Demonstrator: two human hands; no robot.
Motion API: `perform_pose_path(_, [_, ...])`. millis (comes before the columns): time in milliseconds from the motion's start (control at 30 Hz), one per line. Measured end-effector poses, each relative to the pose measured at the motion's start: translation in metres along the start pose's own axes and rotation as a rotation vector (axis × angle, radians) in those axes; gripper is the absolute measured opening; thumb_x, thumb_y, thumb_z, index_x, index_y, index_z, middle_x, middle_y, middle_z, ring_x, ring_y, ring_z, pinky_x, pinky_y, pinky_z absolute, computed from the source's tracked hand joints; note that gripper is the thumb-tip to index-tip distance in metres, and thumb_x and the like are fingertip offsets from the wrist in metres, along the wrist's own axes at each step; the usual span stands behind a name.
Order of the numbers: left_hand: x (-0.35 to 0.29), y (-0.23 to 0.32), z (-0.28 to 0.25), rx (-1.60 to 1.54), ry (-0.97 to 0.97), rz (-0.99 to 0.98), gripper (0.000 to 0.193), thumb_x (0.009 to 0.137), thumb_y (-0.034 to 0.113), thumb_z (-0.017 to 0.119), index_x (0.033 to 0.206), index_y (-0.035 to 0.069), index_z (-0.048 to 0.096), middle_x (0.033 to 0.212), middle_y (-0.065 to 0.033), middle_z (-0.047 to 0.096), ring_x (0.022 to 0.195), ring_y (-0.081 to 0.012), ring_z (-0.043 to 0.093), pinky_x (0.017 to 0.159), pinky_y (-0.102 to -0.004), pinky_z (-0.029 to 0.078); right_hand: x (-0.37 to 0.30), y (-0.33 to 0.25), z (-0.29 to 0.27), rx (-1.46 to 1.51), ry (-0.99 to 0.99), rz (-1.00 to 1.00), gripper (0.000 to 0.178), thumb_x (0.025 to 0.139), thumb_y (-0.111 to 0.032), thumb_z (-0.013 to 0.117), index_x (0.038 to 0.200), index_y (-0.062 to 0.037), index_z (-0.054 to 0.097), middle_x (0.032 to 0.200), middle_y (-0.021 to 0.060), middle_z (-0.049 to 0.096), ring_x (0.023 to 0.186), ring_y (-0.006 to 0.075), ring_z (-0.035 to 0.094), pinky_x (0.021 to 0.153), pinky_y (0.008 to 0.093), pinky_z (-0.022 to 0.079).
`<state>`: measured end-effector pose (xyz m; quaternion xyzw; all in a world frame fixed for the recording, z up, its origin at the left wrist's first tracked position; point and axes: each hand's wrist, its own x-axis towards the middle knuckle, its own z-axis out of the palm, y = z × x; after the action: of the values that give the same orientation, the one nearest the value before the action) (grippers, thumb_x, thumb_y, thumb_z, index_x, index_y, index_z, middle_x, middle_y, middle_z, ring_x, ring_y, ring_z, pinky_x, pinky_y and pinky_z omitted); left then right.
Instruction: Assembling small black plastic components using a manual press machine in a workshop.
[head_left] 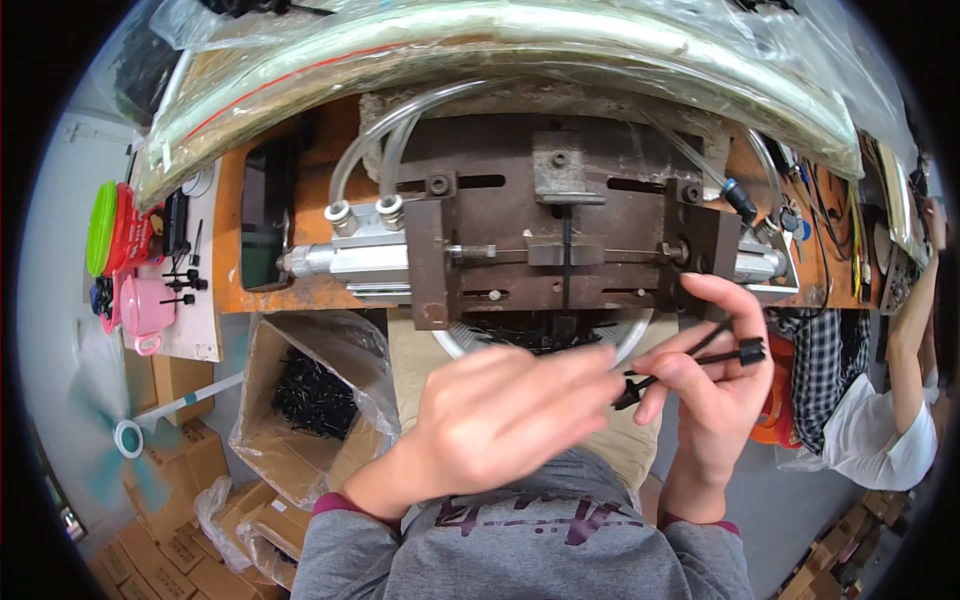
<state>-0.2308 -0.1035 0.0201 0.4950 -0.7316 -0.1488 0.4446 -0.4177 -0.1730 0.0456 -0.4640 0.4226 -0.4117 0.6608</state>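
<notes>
My right hand (715,375) is closed around several thin black plastic rods (722,357) with wider, toothed ends. One end points right past the fingers, another sticks out at the left. My left hand (510,420) is smeared by motion, its fingertips close to that left end; whether they grip it cannot be made out. Ahead of both hands is a dark metal clamping jig (500,225). Another black rod (567,240) lies front to back across its centre block, its thicker end over the front edge. Below that, a white-rimmed bowl (447,341) holds black pieces, partly hidden by my hands.
Air cylinders (365,264) with clear hoses flank the jig on the wooden bench (232,270). A lined carton (270,440) of black pieces stands at lower left, near a fan (128,438). Pink cup (147,305) at left; a co-worker's arm (910,330) at right.
</notes>
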Motion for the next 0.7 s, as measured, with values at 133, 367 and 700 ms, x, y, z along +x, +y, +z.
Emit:
perform_pose_path(133, [0.001,0.004,0.003,0.008,-0.032,0.141,0.034,0.07,0.015,0.085,0.102,0.007,0.076,0.098,-0.0051,0.072,0.073,-0.0167,0.07,0.06,-0.0273,0.056,0.004,0.004,0.005,0.059,-0.1,0.119,0.054,0.079,0.016,0.068,0.129,0.0067,0.049,0.079,0.0185,0.071,0.058,0.0173,0.067,0.052,0.0235,0.054])
perform_pose_path(367, [-0.003,0.01,-0.002,-0.062,0.069,-0.111,0.035,0.067,0.002,0.084,0.101,0.003,0.075,0.098,-0.0086,0.07,0.078,-0.0177,0.071,0.064,-0.0262,0.058,0.004,0.013,-0.006,0.063,-0.133,-0.089,0.051,0.107,-0.037,0.038,0.127,0.0088,0.047,0.09,0.0256,0.069,0.061,0.0235,0.067,0.057,0.031,0.056])
perform_pose_path(700, [0.0,-0.015,0.018,0.417,0.054,-0.052,0.033,0.066,0.006,0.081,0.097,0.0,0.073,0.12,-0.0141,0.069,0.065,-0.0176,0.066,0.058,-0.0265,0.05,-0.007,0.001,-0.01,0.122,-0.097,-0.118,0.082,0.1,-0.066,0.025,0.114,0.0101,0.052,0.108,0.0309,0.063,0.077,0.0316,0.069,0.07,0.0379,0.057])
